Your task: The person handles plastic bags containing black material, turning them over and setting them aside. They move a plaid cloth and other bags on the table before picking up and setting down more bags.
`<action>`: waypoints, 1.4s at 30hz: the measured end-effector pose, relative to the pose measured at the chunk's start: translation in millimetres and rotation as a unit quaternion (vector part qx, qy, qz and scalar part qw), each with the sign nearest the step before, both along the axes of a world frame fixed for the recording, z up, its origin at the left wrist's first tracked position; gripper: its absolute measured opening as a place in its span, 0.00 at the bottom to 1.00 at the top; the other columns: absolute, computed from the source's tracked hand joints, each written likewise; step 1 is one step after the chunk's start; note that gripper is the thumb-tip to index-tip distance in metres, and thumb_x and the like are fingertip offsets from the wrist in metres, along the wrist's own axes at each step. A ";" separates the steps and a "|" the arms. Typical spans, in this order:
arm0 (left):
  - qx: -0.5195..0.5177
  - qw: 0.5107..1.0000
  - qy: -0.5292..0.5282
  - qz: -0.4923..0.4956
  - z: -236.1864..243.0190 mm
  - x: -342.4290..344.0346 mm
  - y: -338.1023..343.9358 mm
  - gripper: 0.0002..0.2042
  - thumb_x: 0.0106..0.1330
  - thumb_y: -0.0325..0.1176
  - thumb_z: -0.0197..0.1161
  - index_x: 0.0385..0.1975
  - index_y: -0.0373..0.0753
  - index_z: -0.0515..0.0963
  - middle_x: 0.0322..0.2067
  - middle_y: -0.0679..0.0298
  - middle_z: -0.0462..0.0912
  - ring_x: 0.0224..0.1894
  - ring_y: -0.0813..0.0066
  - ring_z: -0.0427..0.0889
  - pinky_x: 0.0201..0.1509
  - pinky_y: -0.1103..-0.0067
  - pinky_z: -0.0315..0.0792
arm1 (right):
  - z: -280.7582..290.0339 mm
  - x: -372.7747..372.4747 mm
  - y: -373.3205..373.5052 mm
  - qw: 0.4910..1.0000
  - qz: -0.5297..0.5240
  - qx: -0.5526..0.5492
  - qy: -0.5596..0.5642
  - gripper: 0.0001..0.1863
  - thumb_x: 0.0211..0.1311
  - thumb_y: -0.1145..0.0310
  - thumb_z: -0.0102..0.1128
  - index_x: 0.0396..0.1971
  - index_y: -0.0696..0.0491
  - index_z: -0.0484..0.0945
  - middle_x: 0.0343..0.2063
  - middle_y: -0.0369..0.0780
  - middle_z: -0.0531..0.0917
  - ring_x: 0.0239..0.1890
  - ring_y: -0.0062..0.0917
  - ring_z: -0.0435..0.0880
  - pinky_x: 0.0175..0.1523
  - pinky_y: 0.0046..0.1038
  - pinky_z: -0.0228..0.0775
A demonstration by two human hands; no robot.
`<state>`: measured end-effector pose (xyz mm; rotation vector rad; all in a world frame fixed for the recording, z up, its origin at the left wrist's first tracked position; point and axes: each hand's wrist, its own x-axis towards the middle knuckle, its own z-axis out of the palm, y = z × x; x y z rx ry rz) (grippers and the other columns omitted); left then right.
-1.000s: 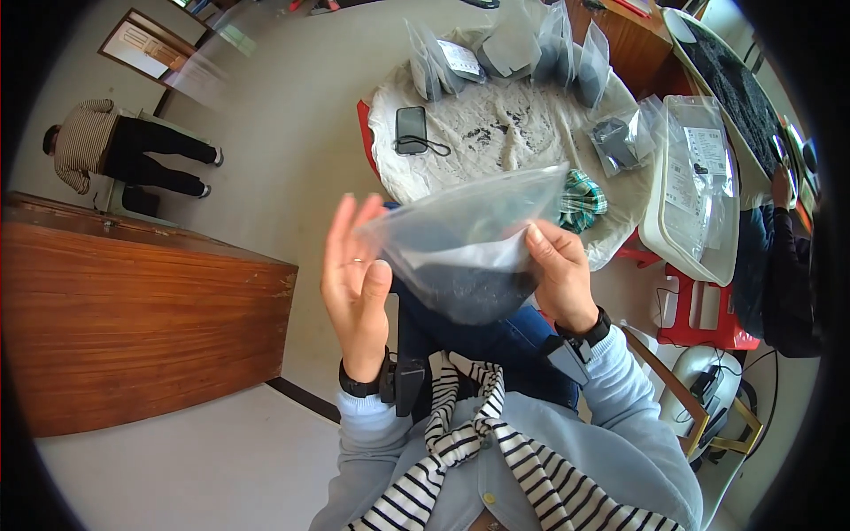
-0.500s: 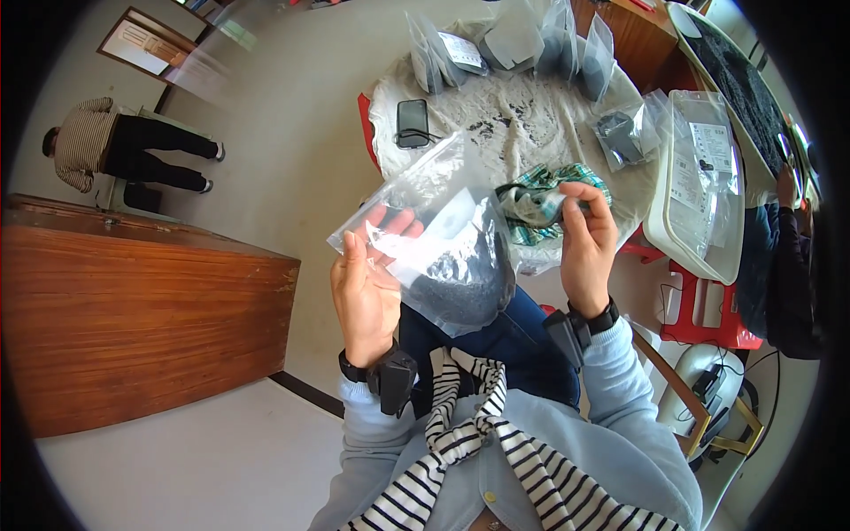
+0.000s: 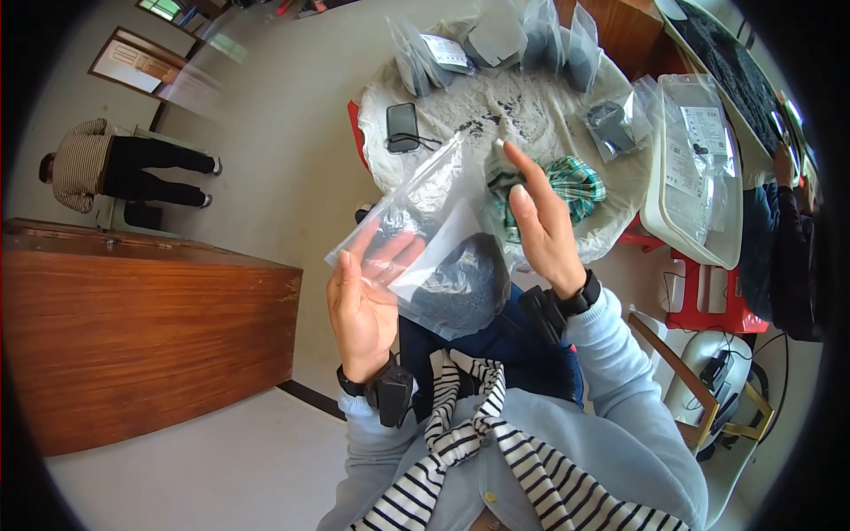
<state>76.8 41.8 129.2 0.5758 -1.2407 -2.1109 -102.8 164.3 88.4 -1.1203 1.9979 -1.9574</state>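
A seated person holds a clear plastic zip-top bag [image 3: 416, 199] above the lap. The left hand [image 3: 361, 314] pinches its left edge, thumb in front and fingers showing through the plastic. The right hand [image 3: 551, 234] is beside the bag's right side, thumb and index finger spread, apparently gripping nothing; whether it touches the plastic is unclear. A dark grey item [image 3: 474, 288] and a white sheet [image 3: 434, 257] sit inside the bag.

The step in hand looks like handling the filled bag near its opening; a right-hand grip would call for a light pinch on the thin edge, with the bag steady.

Beyond, a cream cloth [image 3: 452, 104] covers a round table bearing a phone [image 3: 401, 124], a green checked cloth [image 3: 580, 188] and upright filled bags [image 3: 496, 40]. At right are a white tub [image 3: 652, 217] and a red stool [image 3: 708, 311]; at left, a wooden cabinet [image 3: 159, 341] and a person in a striped top [image 3: 84, 168]
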 end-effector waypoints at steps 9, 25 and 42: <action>-0.077 0.997 -0.024 -0.012 6.8 0.3 -2.2 0.26 0.73 0.45 0.39 0.57 0.26 0.61 0.45 0.39 0.76 0.48 0.49 0.78 0.55 0.65 0.69 | -11.6 -32.5 35.4 0.972 -0.219 0.033 0.080 0.09 0.61 0.71 0.55 0.39 0.59 0.76 0.31 0.38 0.77 0.35 0.22 0.75 0.42 0.21 0.65; -0.427 0.893 -0.137 -0.048 31.8 16.4 21.3 0.25 0.69 0.48 0.48 0.43 0.26 0.75 0.33 0.49 0.83 0.41 0.62 0.81 0.51 0.74 0.71 | 25.4 -25.9 20.0 0.956 0.159 -0.101 -0.226 0.10 0.61 0.66 0.58 0.34 0.58 0.76 0.33 0.35 0.77 0.38 0.17 0.72 0.46 0.21 0.62; -0.555 0.830 -0.011 0.051 24.8 21.3 13.1 0.05 0.58 0.26 0.58 0.23 0.31 0.75 0.26 0.55 0.83 0.28 0.65 0.83 0.49 0.63 0.72 | 24.6 -12.3 21.8 0.924 0.229 -0.167 -0.258 0.11 0.57 0.64 0.63 0.24 0.55 0.74 0.26 0.37 0.73 0.36 0.26 0.69 0.46 0.28 0.59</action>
